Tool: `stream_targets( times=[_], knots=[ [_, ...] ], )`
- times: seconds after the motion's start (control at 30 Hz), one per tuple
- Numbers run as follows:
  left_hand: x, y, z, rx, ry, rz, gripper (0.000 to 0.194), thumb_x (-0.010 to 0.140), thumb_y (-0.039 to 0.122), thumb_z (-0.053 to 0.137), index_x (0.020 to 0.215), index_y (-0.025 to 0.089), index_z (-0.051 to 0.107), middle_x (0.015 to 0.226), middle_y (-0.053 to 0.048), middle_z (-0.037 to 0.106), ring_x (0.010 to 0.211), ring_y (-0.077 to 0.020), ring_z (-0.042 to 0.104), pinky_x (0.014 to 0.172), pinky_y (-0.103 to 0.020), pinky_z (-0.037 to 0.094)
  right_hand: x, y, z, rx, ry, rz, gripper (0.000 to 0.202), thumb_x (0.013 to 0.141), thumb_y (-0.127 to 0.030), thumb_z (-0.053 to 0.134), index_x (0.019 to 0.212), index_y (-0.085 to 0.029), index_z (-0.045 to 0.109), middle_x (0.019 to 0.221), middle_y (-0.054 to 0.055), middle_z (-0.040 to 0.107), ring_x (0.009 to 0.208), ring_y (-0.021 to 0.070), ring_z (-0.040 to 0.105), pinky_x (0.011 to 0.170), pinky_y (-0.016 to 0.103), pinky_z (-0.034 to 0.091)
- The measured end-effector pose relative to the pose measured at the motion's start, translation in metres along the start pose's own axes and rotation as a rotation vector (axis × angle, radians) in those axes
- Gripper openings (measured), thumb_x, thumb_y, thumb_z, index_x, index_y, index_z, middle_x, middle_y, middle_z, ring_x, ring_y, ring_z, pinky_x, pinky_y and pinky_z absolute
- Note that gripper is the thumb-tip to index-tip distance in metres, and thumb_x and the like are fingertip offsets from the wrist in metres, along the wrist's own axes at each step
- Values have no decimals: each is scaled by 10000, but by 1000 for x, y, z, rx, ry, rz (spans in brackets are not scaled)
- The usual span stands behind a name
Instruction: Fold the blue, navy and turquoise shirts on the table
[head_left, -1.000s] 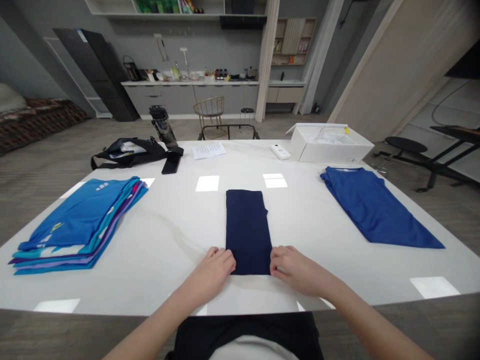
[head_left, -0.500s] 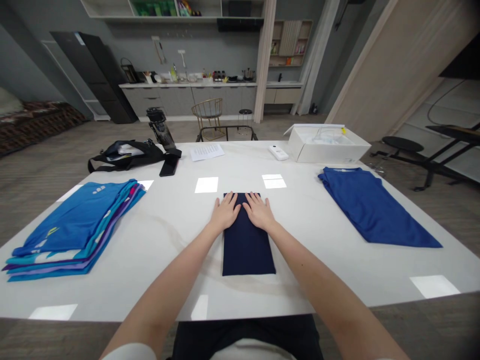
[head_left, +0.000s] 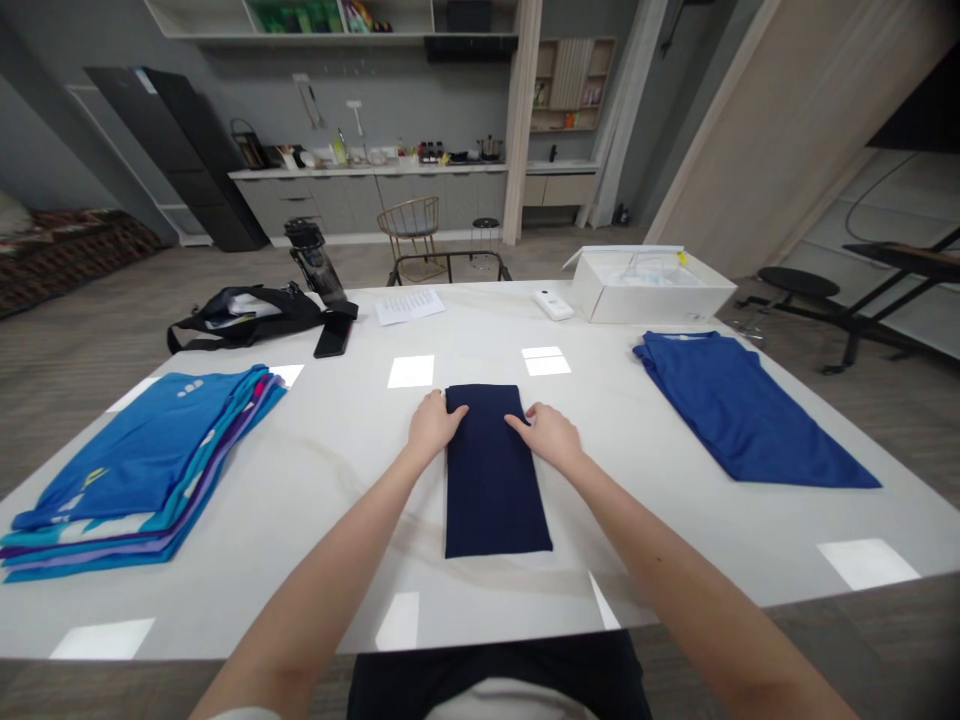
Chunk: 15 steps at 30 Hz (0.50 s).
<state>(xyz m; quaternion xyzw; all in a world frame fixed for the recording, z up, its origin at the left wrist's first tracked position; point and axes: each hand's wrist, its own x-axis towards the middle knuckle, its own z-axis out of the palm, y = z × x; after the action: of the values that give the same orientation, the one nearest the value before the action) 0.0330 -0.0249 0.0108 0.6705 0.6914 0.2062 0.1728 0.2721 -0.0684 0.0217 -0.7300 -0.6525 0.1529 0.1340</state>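
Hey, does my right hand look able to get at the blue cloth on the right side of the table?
Probably yes: your right hand is at the navy cloth's right edge, and nothing seems to stand between it and the blue cloth. The white box sits beyond, out of the way.

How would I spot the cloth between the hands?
On the glossy white table, look to the middle. There, a left hand and right hand flank a folded navy fabric rectangle. It is darker than the royal-blue garment at right and multicoloured pile at left.
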Motion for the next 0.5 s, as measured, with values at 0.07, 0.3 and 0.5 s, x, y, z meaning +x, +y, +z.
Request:
stream_targets(
  times=[0.07, 0.3, 0.5],
  knots=[
    [11, 2, -1, -112, -49, -110, 496, 796, 500, 762, 1115, 133, 667, 1066, -188, 751, 1072, -346, 702, 861, -389, 528, 1, -3, -6, 21, -96, 42, 611, 866, -753, 579, 1029, -175, 693, 1032, 181, 742, 981, 344, 700, 813, 410, 516],
    [39, 9, -3, -518, -220, -271, 284, 558, 243, 891, 704, 171, 659, 667, -52, 706, 810, -278, 720, 668, -328, 530, 23, -14, -8, 139, -232, 77, 411, 746, -570, 791, 798, -175, 693, 922, 160, 758, 896, 316, 722, 697, 348, 522],
    [32, 16, -10, -614, -265, -270, 274, 615, 210, 844, 809, 156, 659, 773, -58, 740, 820, -245, 732, 685, -318, 562, 33, -17, -3, 635, -301, 152, 157, 678, -212, 821, 697, -170, 670, 659, 6, 687, 661, 170, 662, 565, 237, 471]
  ],
)
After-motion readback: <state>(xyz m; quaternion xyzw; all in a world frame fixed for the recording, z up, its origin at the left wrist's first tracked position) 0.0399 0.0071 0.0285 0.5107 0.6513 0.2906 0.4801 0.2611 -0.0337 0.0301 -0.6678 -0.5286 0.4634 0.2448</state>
